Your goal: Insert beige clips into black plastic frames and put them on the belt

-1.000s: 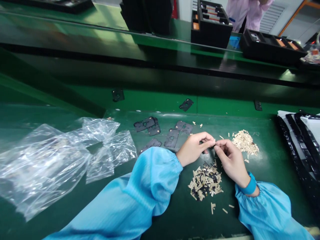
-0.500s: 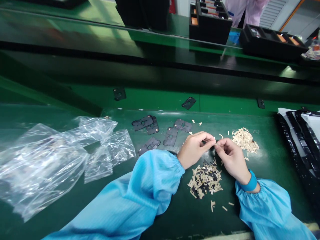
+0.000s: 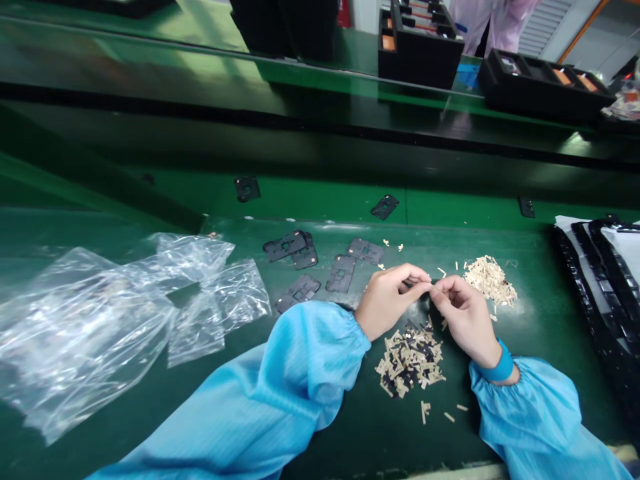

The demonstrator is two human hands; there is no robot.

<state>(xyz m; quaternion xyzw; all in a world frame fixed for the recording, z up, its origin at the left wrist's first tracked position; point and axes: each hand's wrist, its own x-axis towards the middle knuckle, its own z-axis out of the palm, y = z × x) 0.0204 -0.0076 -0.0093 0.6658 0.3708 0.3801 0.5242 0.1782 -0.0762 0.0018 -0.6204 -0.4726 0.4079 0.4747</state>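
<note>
My left hand [image 3: 395, 297] and my right hand [image 3: 461, 310] meet fingertip to fingertip over the green table, both pinched closed. Whatever lies between their fingertips is too small to make out. Just below them is a pile of small beige and black strips [image 3: 411, 360]. A second heap, of pale beige pieces [image 3: 490, 280], lies beyond my right hand. To the left of my left hand are several flat black plastic parts [image 3: 341, 273] with cut-outs, two of them overlapping.
Crumpled clear plastic bags [image 3: 90, 327] cover the left side. Black trays with white lining [image 3: 600, 280] stand at the right edge. Along a green strip at the back lie more black parts [image 3: 385, 207]. Black compartment boxes [image 3: 545, 87] sit on the raised ledge, with a person in pink behind.
The black parts on the green strip at the back have shifted slightly to the right. My hands stay nearly in place, fingertips still together.
</note>
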